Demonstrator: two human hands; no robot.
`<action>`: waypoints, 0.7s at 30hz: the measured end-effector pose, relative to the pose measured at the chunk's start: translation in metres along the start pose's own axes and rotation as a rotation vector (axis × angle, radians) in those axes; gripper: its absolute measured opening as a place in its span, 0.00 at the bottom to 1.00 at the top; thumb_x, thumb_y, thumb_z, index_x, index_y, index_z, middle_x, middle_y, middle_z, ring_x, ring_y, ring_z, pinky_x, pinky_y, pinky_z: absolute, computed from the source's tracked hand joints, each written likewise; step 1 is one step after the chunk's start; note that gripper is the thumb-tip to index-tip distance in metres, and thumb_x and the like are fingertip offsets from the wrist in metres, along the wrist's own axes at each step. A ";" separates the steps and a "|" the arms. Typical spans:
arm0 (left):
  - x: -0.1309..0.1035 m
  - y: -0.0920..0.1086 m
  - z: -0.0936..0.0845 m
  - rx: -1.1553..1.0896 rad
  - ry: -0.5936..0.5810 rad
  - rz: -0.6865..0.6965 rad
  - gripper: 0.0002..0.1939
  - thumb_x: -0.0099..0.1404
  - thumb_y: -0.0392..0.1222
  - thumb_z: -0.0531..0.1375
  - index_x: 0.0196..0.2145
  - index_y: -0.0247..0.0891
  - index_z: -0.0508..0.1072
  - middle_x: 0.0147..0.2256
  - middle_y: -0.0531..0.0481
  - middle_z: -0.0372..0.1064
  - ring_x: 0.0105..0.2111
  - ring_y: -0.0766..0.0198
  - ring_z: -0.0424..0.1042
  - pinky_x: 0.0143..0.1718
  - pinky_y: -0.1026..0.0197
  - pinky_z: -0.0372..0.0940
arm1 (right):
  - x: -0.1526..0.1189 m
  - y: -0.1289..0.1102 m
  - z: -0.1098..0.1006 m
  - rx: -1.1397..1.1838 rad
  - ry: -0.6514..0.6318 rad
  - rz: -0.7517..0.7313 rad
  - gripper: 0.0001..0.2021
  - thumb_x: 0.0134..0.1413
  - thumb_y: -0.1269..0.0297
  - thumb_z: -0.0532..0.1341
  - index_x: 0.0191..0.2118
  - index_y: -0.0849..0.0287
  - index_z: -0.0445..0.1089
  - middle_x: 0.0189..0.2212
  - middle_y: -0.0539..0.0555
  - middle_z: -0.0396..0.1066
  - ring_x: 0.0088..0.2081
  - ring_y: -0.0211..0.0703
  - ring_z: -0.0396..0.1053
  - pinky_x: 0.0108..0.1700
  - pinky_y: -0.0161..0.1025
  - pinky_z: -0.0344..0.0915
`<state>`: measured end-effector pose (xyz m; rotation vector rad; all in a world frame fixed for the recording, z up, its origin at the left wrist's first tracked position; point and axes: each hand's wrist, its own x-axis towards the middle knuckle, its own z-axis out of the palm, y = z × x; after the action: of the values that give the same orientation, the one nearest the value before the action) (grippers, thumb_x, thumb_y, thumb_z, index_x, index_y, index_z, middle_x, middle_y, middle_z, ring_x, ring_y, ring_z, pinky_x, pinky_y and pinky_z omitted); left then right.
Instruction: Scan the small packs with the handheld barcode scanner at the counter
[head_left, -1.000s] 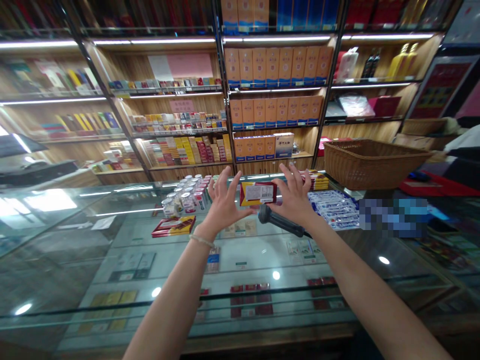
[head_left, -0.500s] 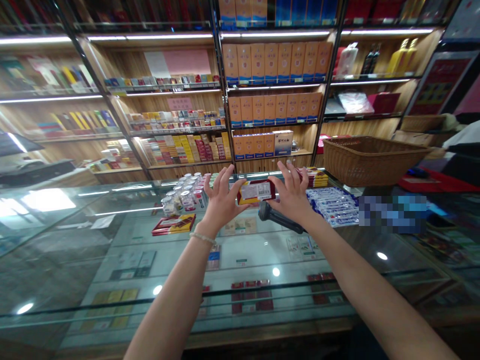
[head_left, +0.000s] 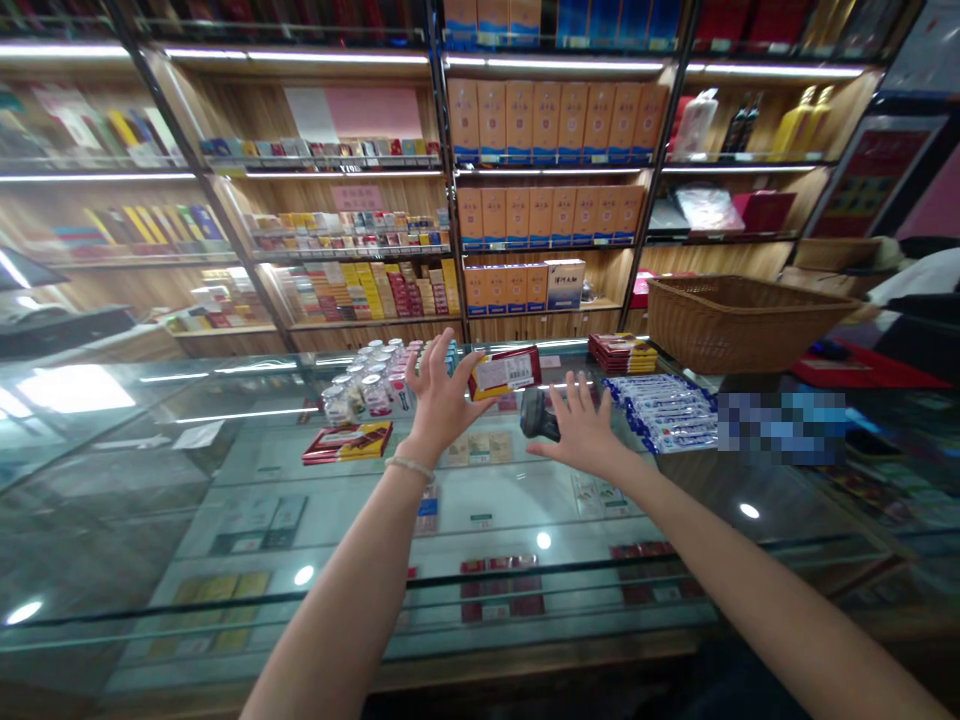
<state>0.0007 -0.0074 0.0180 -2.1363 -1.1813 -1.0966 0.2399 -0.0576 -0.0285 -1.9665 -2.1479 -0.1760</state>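
Note:
My left hand (head_left: 441,398) grips one end of a flat red and yellow packet (head_left: 507,372) between thumb and fingers, above the glass counter. Its white barcode label faces me, and the packet tilts up to the right. Over a black handheld barcode scanner (head_left: 537,416) is my right hand (head_left: 585,425), fingers spread. The scanner's head shows left of that hand, while its handle is hidden beneath; I cannot tell whether they touch. Similar red and yellow packets (head_left: 347,442) lie stacked on the glass, left of my left wrist.
White-lidded containers (head_left: 375,380) stand behind my left hand. Blue and white packets (head_left: 664,412) lie in rows at the right, near another red and yellow stack (head_left: 622,352) and a wicker basket (head_left: 750,325). Goods fill the glass counter (head_left: 330,545) and the wall shelves.
My right hand has let go of the packet and moved down to the scanner, its fingers spreading. The packet stays in my left hand, now tilted.

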 end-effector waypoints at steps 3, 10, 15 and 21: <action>-0.002 -0.002 0.003 -0.010 -0.031 -0.024 0.36 0.58 0.60 0.72 0.60 0.47 0.72 0.73 0.34 0.47 0.72 0.36 0.50 0.72 0.33 0.37 | -0.004 -0.002 0.003 -0.019 0.022 -0.028 0.55 0.54 0.28 0.60 0.74 0.68 0.52 0.76 0.78 0.33 0.77 0.75 0.28 0.68 0.80 0.27; -0.005 -0.004 0.006 -0.049 -0.066 -0.064 0.35 0.59 0.61 0.71 0.60 0.47 0.72 0.73 0.35 0.49 0.72 0.36 0.49 0.71 0.33 0.37 | 0.000 -0.001 -0.002 0.004 -0.018 -0.029 0.41 0.57 0.36 0.64 0.63 0.67 0.69 0.75 0.77 0.42 0.76 0.74 0.35 0.68 0.81 0.32; -0.006 -0.008 0.007 -0.034 -0.065 -0.102 0.35 0.59 0.60 0.70 0.61 0.47 0.72 0.72 0.35 0.48 0.72 0.37 0.49 0.71 0.34 0.38 | 0.012 0.003 -0.006 0.070 -0.084 -0.009 0.32 0.59 0.44 0.66 0.61 0.62 0.70 0.74 0.71 0.48 0.76 0.71 0.38 0.68 0.78 0.43; -0.010 -0.014 0.009 0.007 -0.075 -0.125 0.36 0.57 0.57 0.73 0.60 0.48 0.72 0.73 0.35 0.47 0.72 0.37 0.49 0.71 0.33 0.38 | 0.017 0.010 -0.004 0.159 -0.008 0.006 0.25 0.56 0.59 0.67 0.59 0.60 0.72 0.73 0.66 0.55 0.75 0.70 0.46 0.69 0.74 0.50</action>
<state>-0.0100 0.0016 0.0051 -2.1397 -1.3670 -1.0716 0.2494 -0.0413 -0.0212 -1.8871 -2.0910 0.0039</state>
